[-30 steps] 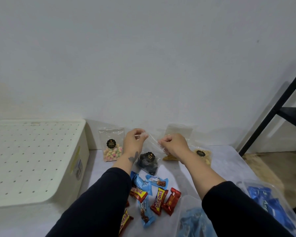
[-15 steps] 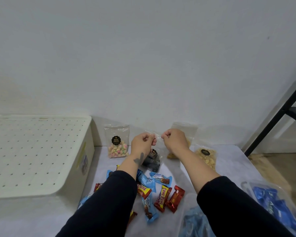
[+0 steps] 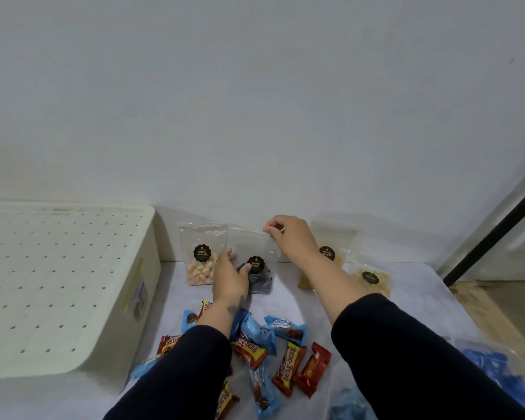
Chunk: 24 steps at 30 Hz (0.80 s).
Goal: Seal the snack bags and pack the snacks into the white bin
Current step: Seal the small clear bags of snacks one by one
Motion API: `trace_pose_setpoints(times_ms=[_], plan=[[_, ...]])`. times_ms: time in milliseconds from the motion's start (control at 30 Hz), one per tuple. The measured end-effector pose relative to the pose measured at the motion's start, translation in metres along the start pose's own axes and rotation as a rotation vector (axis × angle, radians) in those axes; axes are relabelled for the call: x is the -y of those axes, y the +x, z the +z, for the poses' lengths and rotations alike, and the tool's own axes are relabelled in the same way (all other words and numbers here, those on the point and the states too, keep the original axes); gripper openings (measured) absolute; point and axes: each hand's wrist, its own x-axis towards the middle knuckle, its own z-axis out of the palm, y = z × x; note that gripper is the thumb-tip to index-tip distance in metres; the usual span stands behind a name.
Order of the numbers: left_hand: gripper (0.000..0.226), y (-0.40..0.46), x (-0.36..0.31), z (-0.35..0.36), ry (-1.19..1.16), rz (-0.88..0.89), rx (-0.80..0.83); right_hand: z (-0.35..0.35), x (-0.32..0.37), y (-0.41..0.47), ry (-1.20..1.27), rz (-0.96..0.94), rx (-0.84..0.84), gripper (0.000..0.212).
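Head view: our right hand (image 3: 288,237) pinches the top edge of the clear bag of dark snacks (image 3: 256,262), fingers closed on the plastic. Our left hand (image 3: 229,277) cups the bag's lower left side, fingers loosely curled around it. Bag stands upright on the table (image 3: 412,298), just beside the pastel biscuit bag (image 3: 202,253). White bin (image 3: 58,286) sits at left, lid on.

White dotted bin lid (image 3: 58,283), pastel biscuits (image 3: 199,269), red-yellow bars (image 3: 288,368), blue wrappers (image 3: 256,330)
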Motion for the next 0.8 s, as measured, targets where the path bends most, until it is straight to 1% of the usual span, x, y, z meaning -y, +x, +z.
trace_pose_setpoints(times_ms=[67, 133, 233, 333, 400, 467, 533, 600, 633, 700, 767, 800], plan=[[0.063, 0.006, -0.001, 0.001, 0.037, -0.019, -0.013, 0.002, -0.002, 0.006, 0.059, 0.013, -0.05, 0.013], [0.065, 0.006, -0.001, 0.002, 0.106, -0.011, -0.043, 0.001, -0.006, 0.007, 0.093, 0.031, -0.1, 0.021], [0.065, -0.003, -0.007, 0.006, 0.221, 0.014, -0.162, -0.005, -0.021, 0.001, 0.078, 0.065, -0.153, 0.029], [0.055, -0.008, -0.018, 0.019, 0.189, 0.077, -0.232, -0.014, -0.045, -0.007, 0.055, 0.136, -0.225, 0.025], [0.043, -0.011, -0.028, 0.035, 0.117, 0.117, -0.175, -0.023, -0.063, -0.011, 0.032, 0.22, -0.302, 0.021], [0.034, -0.014, -0.037, 0.053, 0.041, 0.113, -0.04, -0.033, -0.08, -0.014, 0.026, 0.328, -0.373, 0.021], [0.036, -0.018, -0.045, 0.073, -0.008, 0.061, 0.133, -0.042, -0.094, -0.015, 0.058, 0.449, -0.429, 0.029], [0.046, -0.018, -0.05, 0.094, -0.004, -0.002, 0.25, -0.046, -0.108, -0.013, 0.129, 0.531, -0.413, 0.043], [0.05, -0.017, -0.052, 0.103, -0.001, -0.038, 0.285, -0.048, -0.113, -0.01, 0.207, 0.563, -0.376, 0.051], [0.054, -0.017, -0.054, 0.117, -0.015, -0.092, 0.318, -0.05, -0.119, -0.005, 0.444, 0.626, -0.303, 0.062], [0.054, -0.017, -0.056, 0.127, -0.018, -0.13, 0.306, -0.055, -0.124, -0.003, 0.626, 0.672, -0.296, 0.064], [0.053, -0.017, -0.055, 0.13, -0.016, -0.139, 0.286, -0.059, -0.127, -0.003, 0.634, 0.666, -0.298, 0.061]])
